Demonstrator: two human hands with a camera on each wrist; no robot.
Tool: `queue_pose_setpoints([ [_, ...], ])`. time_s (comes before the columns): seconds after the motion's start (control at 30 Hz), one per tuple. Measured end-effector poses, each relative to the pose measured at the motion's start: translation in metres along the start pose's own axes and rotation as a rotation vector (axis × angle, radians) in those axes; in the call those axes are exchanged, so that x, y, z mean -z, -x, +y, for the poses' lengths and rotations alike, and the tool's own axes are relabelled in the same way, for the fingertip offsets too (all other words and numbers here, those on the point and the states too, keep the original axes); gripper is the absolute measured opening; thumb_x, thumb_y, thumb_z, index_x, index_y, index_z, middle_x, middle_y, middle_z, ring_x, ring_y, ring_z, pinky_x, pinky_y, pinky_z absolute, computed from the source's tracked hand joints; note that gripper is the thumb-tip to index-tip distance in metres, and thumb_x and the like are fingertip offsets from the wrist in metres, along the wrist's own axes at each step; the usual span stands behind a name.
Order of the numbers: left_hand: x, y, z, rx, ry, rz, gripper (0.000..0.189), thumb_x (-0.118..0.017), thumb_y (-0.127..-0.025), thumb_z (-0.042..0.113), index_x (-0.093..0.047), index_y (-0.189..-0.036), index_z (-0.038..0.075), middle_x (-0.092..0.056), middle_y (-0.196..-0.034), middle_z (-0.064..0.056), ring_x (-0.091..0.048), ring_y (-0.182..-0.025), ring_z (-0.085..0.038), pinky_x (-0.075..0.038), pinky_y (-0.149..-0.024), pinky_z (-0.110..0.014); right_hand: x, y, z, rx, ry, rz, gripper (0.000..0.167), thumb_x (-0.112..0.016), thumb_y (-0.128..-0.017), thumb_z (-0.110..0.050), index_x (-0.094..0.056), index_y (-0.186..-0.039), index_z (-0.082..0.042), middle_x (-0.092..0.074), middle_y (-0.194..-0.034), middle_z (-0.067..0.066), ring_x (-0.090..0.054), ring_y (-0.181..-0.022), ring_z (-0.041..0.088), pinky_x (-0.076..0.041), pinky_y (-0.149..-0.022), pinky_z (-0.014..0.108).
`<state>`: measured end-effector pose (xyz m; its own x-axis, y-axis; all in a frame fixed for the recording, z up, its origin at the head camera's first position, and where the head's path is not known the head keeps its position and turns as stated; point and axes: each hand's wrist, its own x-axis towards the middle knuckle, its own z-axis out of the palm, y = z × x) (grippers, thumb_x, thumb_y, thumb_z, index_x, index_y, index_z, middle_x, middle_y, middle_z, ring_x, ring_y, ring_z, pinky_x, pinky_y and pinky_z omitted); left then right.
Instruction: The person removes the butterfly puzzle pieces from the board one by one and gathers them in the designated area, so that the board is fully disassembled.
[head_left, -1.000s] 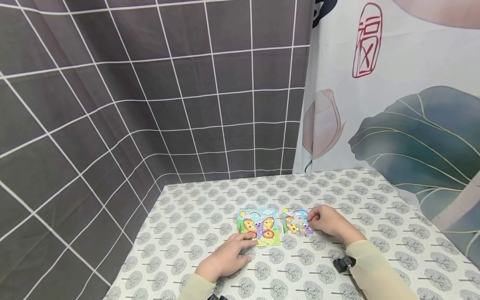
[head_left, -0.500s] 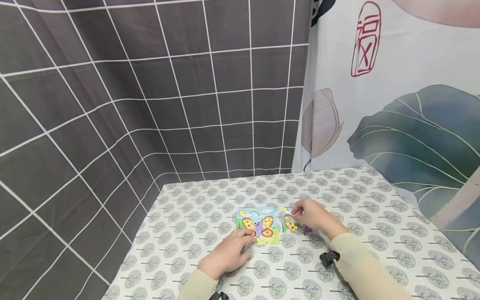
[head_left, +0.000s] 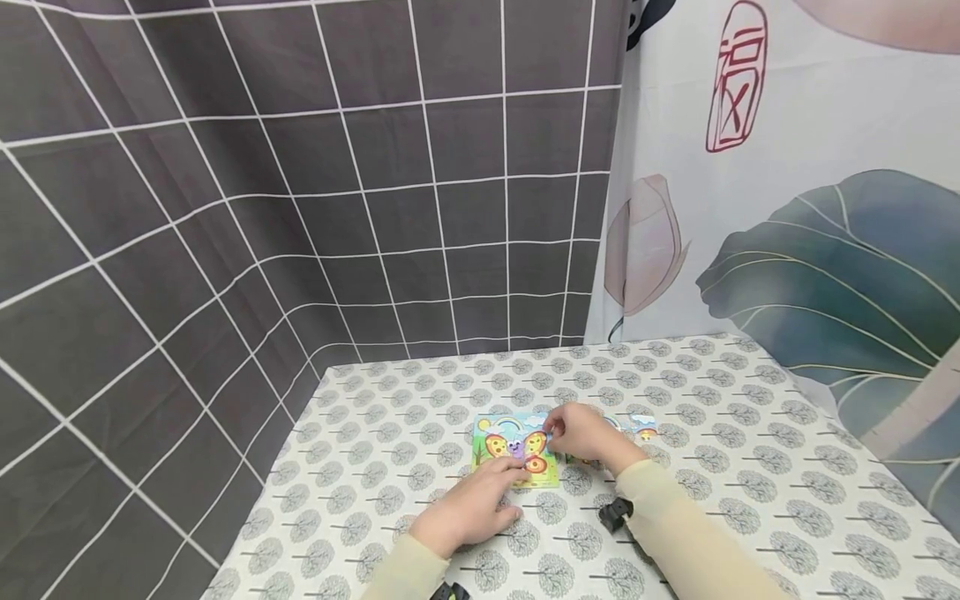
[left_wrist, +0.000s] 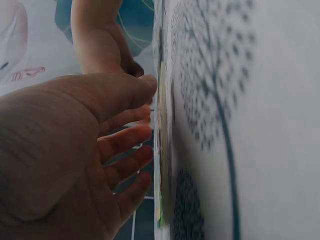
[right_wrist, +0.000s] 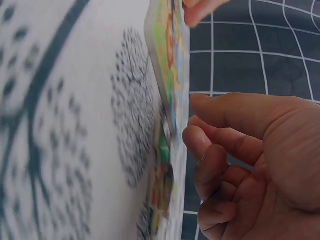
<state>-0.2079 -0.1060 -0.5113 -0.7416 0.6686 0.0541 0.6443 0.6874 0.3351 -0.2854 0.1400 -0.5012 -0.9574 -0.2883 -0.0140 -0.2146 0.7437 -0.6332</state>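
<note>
A square butterfly puzzle [head_left: 498, 448] lies on the patterned cloth, in the middle of the head view. My left hand [head_left: 476, 504] rests at its lower left, its fairly straight fingers over the lower part of the butterfly. At the upper right edge of the puzzle is my right hand [head_left: 585, 433], fingers curled with thumb and index finger near each other. In the right wrist view, no piece shows clearly between those fingertips. Loose puzzle pieces [head_left: 643, 427] lie to the right, several of them partly hidden behind my right hand.
The tabletop is covered by a white cloth [head_left: 360, 475] with grey tree prints. A dark curtain with white grid lines [head_left: 465, 217] hangs behind and to the left. On the right hangs a pale curtain with leaf and flower prints [head_left: 825, 275].
My right hand has moved left, from the loose pieces to the puzzle's right edge. My left hand has shifted slightly to the right over the puzzle. A loose piece at the far right is now uncovered.
</note>
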Motion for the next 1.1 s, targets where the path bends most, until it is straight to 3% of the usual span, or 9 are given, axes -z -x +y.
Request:
queue_pose_setpoints([
  [0.17,-0.001,-0.004,0.005,-0.016,-0.038,-0.025,0.056,-0.072,-0.098,0.028,-0.057,-0.151,0.018,-0.044,-0.162,0.002,-0.04,-0.15,-0.024,-0.037,-0.123,-0.046,-0.007,-0.002,-0.002,-0.004,-0.013,-0.023,0.027,-0.088,-0.078,-0.01,-0.077,-0.103,-0.009,-0.061,-0.073,0.0,-0.052,-0.06,0.013,-0.048,-0.057,0.027],
  [0.47,-0.003,-0.007,0.006,-0.025,-0.099,-0.058,0.059,-0.071,-0.1,0.031,-0.053,-0.155,0.019,-0.044,-0.163,0.004,-0.04,-0.15,-0.024,-0.037,-0.123,-0.042,-0.013,-0.001,-0.001,-0.009,-0.014,0.002,0.021,-0.088,-0.079,-0.01,-0.076,-0.096,-0.012,-0.059,-0.072,-0.001,-0.051,-0.06,0.014,-0.047,-0.06,0.03],
  [0.83,-0.003,-0.008,0.007,-0.034,-0.085,-0.047,0.059,-0.07,-0.1,0.03,-0.053,-0.154,0.016,-0.045,-0.163,0.0,-0.04,-0.15,-0.026,-0.033,-0.125,-0.043,-0.013,-0.001,-0.002,0.005,-0.02,0.014,0.026,-0.087,-0.078,-0.006,-0.07,-0.096,-0.012,-0.058,-0.074,-0.001,-0.052,-0.064,0.015,-0.048,-0.063,0.032],
  [1.1,-0.003,-0.011,0.006,-0.065,-0.128,-0.024,0.055,-0.072,-0.098,0.029,-0.057,-0.15,0.016,-0.05,-0.158,0.002,-0.045,-0.145,-0.023,-0.036,-0.123,-0.04,-0.016,-0.003,0.0,0.007,-0.037,0.044,0.024,-0.085,-0.081,-0.004,-0.067,-0.094,-0.014,-0.059,-0.075,-0.002,-0.054,-0.064,0.015,-0.049,-0.06,0.03],
])
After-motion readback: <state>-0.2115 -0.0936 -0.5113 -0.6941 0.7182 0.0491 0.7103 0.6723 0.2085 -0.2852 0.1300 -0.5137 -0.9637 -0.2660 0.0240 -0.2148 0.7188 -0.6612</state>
